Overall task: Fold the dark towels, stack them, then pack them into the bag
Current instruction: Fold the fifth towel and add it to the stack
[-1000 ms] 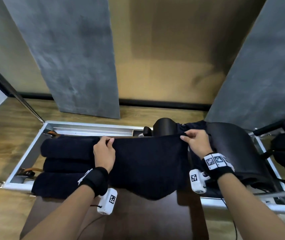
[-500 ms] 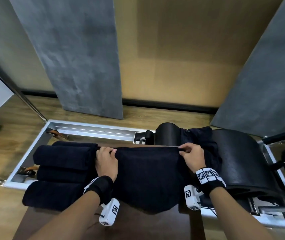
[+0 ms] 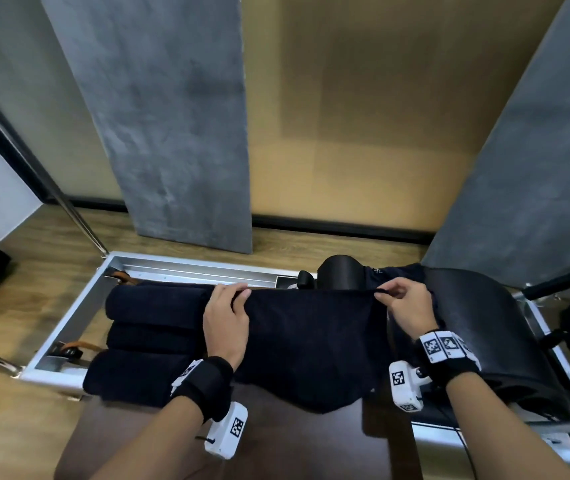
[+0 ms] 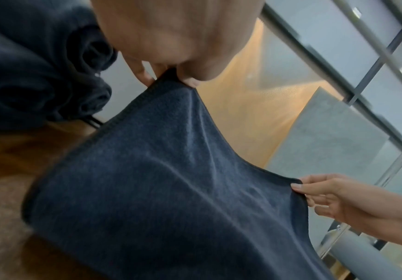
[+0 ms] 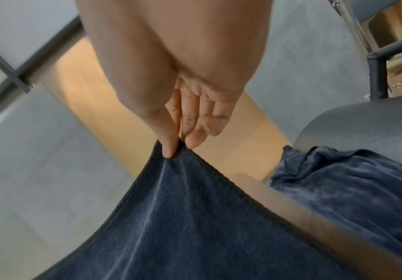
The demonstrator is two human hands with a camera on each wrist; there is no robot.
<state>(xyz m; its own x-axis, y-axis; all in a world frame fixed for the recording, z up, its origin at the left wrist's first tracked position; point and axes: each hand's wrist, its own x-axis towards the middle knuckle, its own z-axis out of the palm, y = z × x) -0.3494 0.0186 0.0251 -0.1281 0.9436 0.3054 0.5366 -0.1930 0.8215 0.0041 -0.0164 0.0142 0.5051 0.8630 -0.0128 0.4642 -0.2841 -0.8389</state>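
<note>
Dark towel (image 3: 311,344) hung between pinches: left hand (image 3: 225,318) at 9 o'clock corner, right hand (image 3: 406,308) at 3 o'clock; rolled towels (image 3: 152,336) beside left.

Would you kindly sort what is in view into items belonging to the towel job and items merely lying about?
Job:
- held towel, pinched by left hand and right hand
- rolled towels
- crumpled towel

Lying about:
- black padded seat
- metal frame
- brown table
</note>
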